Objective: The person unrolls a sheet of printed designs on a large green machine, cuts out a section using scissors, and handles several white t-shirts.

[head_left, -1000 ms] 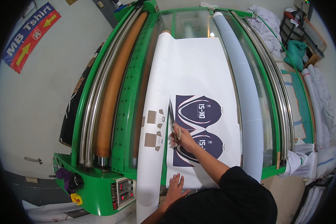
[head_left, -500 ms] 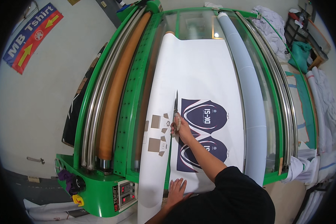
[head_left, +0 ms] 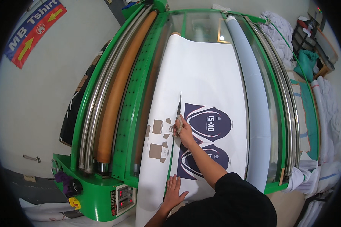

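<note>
A large white paper sheet (head_left: 201, 75) lies over the machine, its left side curling round a roll. My right hand (head_left: 184, 133) grips scissors (head_left: 180, 102) whose blades point away from me, just left of the navy printed shapes (head_left: 209, 122). Behind the scissors, a long slit runs toward me through the paper, with green showing in it. Close to the slit's near end, my left hand (head_left: 174, 191) rests flat on the sheet with fingers stretched out. Several small brown printed pieces (head_left: 156, 150) show to the left of the slit.
A green machine frame (head_left: 130, 106) surrounds the sheet. An orange-brown roller (head_left: 123, 79) and steel bars stand left; a pale blue roll (head_left: 255, 94) and more bars run along the right. A control panel (head_left: 125, 196) is at the near left. White fabric (head_left: 278, 36) is heaped far right.
My left hand has moved a little away from me along the slit and its fingers are spread flatter. My right hand still holds the scissors. The whole view has shifted slightly.
</note>
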